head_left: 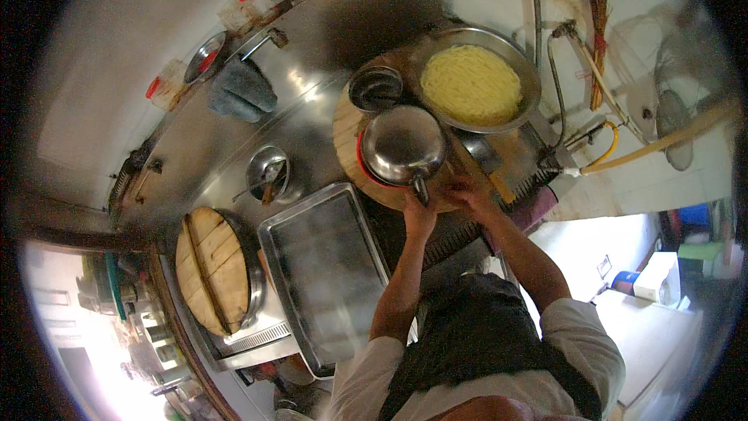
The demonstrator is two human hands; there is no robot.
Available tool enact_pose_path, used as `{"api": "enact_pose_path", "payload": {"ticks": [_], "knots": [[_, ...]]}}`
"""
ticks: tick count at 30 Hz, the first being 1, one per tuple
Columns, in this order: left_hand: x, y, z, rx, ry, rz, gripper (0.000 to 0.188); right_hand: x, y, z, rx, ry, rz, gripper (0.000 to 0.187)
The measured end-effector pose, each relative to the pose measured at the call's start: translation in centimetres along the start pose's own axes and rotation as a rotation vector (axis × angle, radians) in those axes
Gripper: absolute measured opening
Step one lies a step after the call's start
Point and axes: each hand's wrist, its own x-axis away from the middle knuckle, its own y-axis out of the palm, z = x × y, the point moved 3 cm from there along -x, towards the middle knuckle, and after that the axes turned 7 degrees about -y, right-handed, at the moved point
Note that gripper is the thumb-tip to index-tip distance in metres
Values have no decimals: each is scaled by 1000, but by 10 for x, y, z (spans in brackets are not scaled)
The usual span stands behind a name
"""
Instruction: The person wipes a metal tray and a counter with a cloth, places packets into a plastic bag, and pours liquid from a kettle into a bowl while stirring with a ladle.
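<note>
My left hand (pixel 421 217) is closed around the handle of a round, shiny metal pan (pixel 403 143). Its domed side faces up, over a container with a red rim (pixel 361 157) that is mostly covered by it. Under both lies a round wooden board (pixel 347 126). To the right of the handle, my right hand (pixel 465 193) is above the board's near edge, its fingers stretched out toward the pan; the dim light blurs their tips, and I see nothing held in them. A dark round bowl (pixel 375 89) sits just behind the pan.
A wide metal basin (pixel 532 101) of pale yellow strips stands at the back right. A rectangular metal tray (pixel 269 238) lies to the left, beside a wooden lid (pixel 214 269). Behind the tray is a small metal bowl (pixel 268 164) with utensils. A grey cloth (pixel 241 92) hangs near the wall.
</note>
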Motion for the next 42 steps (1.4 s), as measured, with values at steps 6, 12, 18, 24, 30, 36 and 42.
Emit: {"api": "enact_pose_path", "payload": {"ticks": [6, 12, 18, 24, 30, 36, 42], "knots": [[7, 14, -20, 340, -148, 21, 30, 109, -62, -5, 163, -311, 44, 35], [7, 22, -37, 417, -196, 28, 28, 200, -110, 34, -15, 49, 488, 36], [12, 14, 0, 341, -149, 121, 23, 227, -136, 90, -142, 109, 633, 40], [11, 22, 0, 463, -141, 67, 27, 193, -114, 71, 100, 88, 418, 27], [5, 15, 23, 221, -70, 142, 26, 178, -114, 79, 122, 37, 327, 25], [8, 19, 16, 236, -224, 129, 35, 176, -134, 100, 650, -107, 192, 22], [7, 29, 22, 210, -226, 94, 30, 194, -147, 109, 101, 133, 323, 20]]}}
